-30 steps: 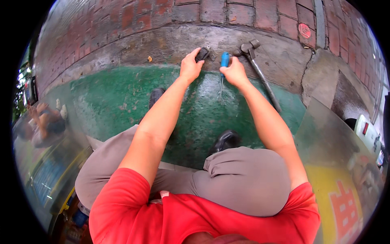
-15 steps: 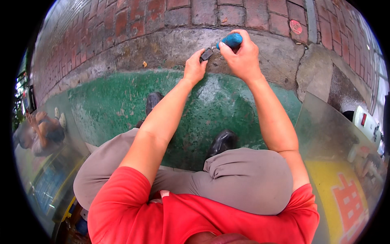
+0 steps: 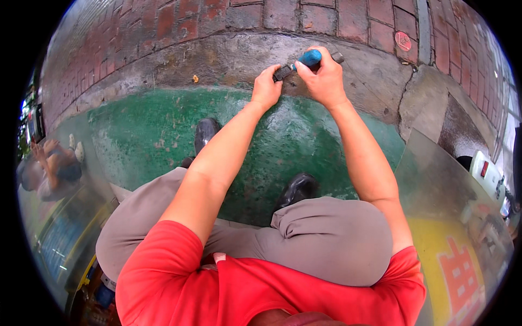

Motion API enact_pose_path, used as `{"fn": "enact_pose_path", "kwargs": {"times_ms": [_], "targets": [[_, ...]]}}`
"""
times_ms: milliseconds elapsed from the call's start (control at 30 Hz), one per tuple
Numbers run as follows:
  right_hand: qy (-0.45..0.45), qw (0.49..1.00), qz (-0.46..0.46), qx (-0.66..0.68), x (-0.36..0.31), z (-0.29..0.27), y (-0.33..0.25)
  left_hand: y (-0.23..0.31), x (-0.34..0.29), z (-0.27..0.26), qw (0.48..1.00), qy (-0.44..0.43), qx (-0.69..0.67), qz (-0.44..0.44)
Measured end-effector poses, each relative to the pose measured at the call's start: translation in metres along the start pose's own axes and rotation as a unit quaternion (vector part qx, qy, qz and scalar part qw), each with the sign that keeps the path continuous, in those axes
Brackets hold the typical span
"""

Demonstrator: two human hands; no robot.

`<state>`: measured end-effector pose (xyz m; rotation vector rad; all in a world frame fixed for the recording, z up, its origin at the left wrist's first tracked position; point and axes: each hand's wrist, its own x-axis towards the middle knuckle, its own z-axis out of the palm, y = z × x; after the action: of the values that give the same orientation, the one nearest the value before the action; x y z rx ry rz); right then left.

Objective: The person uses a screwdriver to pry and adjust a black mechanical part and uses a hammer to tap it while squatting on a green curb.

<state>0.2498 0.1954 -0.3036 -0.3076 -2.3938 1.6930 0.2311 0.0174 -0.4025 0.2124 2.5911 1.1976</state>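
My left hand (image 3: 266,87) is closed around a small black block-like piece (image 3: 283,73), gripping it between thumb and fingers. Right beside it, my right hand (image 3: 325,81) grips a blue, rounded tool (image 3: 310,57), perhaps a handle or small bottle. Its narrow end points at the black piece and seems to touch it. A grey cylindrical end (image 3: 338,57) sticks out past the right hand's fingers; whether it belongs to the blue tool I cannot tell. Both hands are held out in front, over the concrete strip (image 3: 217,62). My fingers partly hide both held things.
Beneath my arms lies a worn green floor (image 3: 147,130), with brick paving (image 3: 277,13) beyond the concrete. My black shoes (image 3: 296,190) rest on the green. Clear panels (image 3: 435,174) stand at both sides, the left one reflecting a person. A white device (image 3: 485,173) is at the right.
My hands have come closer together, so the blue tool's narrow end now meets the black piece. The grey cylindrical end has come into view behind my right hand.
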Motion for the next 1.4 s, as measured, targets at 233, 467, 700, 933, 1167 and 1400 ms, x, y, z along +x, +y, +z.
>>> {"fn": "enact_pose_path", "kwargs": {"times_ms": [233, 467, 700, 933, 1167, 1400], "targets": [[-0.01, 1.0, -0.002, 0.011, 0.003, -0.002, -0.002, 0.002, 0.002, 0.003, 0.999, 0.002, -0.019, -0.038], [-0.049, 0.996, -0.061, -0.048, 0.016, -0.001, -0.007, 0.001, 0.006, -0.003, 0.998, -0.023, -0.011, -0.056], [-0.093, 0.988, -0.103, -0.073, 0.02, 0.01, -0.011, 0.015, 0.019, -0.019, 0.999, -0.039, 0.003, 0.0], [-0.156, 0.97, -0.162, -0.094, 0.036, 0.013, -0.016, 0.072, 0.028, -0.061, 0.995, -0.066, -0.07, 0.014], [-0.24, 0.95, -0.164, -0.117, 0.052, 0.025, -0.024, 0.064, 0.026, -0.063, 0.999, -0.015, -0.011, 0.028], [-0.268, 0.93, -0.028, -0.251, 0.018, 0.004, 0.059, 0.014, 0.021, -0.056, 0.973, -0.013, -0.226, -0.042]]}}
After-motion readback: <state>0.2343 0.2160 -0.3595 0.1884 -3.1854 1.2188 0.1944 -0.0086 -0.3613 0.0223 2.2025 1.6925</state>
